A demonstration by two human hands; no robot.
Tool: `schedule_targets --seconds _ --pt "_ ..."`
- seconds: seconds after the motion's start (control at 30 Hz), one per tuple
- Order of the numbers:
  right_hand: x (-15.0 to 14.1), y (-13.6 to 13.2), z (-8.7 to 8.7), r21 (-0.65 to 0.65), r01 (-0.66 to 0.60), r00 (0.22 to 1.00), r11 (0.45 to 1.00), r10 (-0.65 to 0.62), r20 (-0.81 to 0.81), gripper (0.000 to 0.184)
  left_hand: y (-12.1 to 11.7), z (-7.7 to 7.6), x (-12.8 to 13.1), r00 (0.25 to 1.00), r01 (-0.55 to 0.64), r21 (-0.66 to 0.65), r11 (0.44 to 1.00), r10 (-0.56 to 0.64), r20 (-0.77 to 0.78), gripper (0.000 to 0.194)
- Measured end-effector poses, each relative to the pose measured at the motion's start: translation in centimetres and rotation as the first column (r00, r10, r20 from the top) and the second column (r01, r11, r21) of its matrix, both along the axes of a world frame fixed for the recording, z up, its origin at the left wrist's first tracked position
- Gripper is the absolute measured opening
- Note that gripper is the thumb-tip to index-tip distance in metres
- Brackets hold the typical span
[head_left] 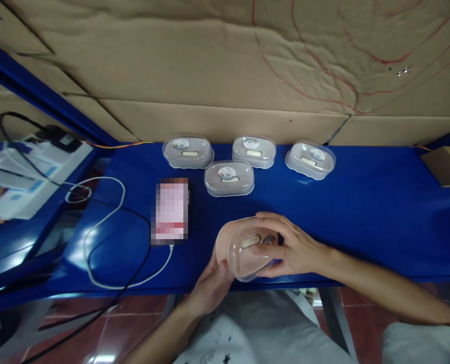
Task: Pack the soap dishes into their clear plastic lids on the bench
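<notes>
Near the front edge of the blue table, my left hand grips a peach-coloured oval box base from below left, thumb on its near side. A clear plastic lid with a cream tab and a round sticker lies over the base, shifted to the right and tilted. My right hand holds this lid, its thumb across the top and its fingers around the right side. Whether the lid touches the base all round I cannot tell. The inside of the base is hidden.
Several closed oval boxes with clear lids stand along the table's back. Left of my hands lies a phone with a blurred screen and a white cable. A power strip with plugs sits far left; a cardboard wall rises behind.
</notes>
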State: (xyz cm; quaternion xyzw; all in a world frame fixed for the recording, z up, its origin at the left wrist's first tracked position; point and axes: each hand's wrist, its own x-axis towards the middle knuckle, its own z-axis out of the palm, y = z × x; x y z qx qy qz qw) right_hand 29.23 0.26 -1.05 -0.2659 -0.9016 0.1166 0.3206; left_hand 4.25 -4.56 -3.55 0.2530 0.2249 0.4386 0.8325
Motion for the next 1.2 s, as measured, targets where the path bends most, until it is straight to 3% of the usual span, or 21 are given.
schedule_targets --seconds 0.23,0.53,0.8,1.2 --pt "0.0 -0.3 1.0 0.021 0.009 0.999 1.000 -0.010 0.045 0.070 0.0 0.5 -0.2 0.998 0.029 -0.019 0.999 -0.030 -0.054 0.075" --pt "-0.1 -0.3 1.2 0.088 0.013 0.998 0.996 -0.019 0.066 0.070 -0.6 -1.2 -0.2 0.998 -0.026 -0.058 0.998 0.023 -0.053 0.074" --pt "0.1 -0.2 1.4 0.097 0.004 0.999 0.995 -0.008 0.038 0.071 0.1 0.7 0.1 1.000 0.015 -0.029 0.999 -0.015 -0.020 0.071" --pt "-0.3 -0.3 1.5 0.056 -0.013 1.000 0.998 0.011 0.026 0.068 0.5 1.9 0.5 1.000 0.020 0.017 1.000 -0.020 -0.009 0.077"
